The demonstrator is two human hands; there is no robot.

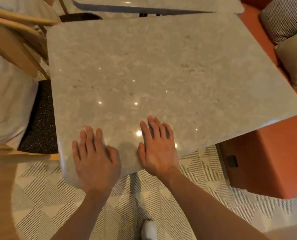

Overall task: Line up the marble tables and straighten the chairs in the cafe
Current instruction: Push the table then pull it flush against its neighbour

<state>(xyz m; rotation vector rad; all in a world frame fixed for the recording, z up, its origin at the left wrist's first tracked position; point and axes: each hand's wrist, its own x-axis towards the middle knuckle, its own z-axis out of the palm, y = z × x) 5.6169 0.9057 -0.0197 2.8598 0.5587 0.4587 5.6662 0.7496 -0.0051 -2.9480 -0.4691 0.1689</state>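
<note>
A person stands at the near edge of a square marble tabletop (161,75), looking down on it. Both hands lie flat on the stone close to that edge, palms down and fingers spread, gripping nothing. The left hand (95,158) sits near the near-left corner, its heel about over the rim; the right hand (157,148) rests just beside it, further in along the same edge. The forearms reach in from below, bare.

The tabletop sits askew: its far edge runs at an angle to a second marble tabletop (153,4) beyond it, leaving a dark wedge-shaped gap that is wide on the left and closes to nothing on the right, where the two nearly touch. A wooden chair (17,37) with a dark speckled seat stands against the left side. An orange bench (269,158) with cushions (286,16) runs along the right. The floor (196,196) is patterned tile, and a white shoe (148,229) shows at the bottom.

This looks like the table-aligning step, with the hands placed to push or swivel. The next move would likely call for pressing down and turning the top so the far-left corner swings toward its neighbour, closing the wedge evenly. The chair seems not yet straightened
</note>
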